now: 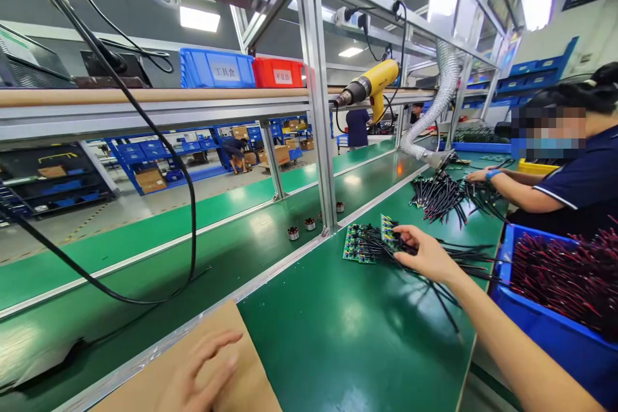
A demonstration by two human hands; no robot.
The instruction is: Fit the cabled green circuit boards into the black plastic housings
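Observation:
My right hand (425, 254) pinches a small green circuit board (387, 229) with black wires, raised at the right end of a stack of similar boards (355, 244). Black cables from the boards trail right across the green table (309, 322). My left hand (205, 373) hovers over, or rests on, a brown cardboard sheet (251, 380) at the bottom; its fingers are apart and nothing is in them.
Behind the metal post (316, 103) stand several small metal parts (309, 224). A yellow heat gun (374, 84) hangs above. A blue bin (531, 302) of red-black wires stands right; beyond, a person handles a cable bundle (439, 198). A black cable (193, 206) loops left.

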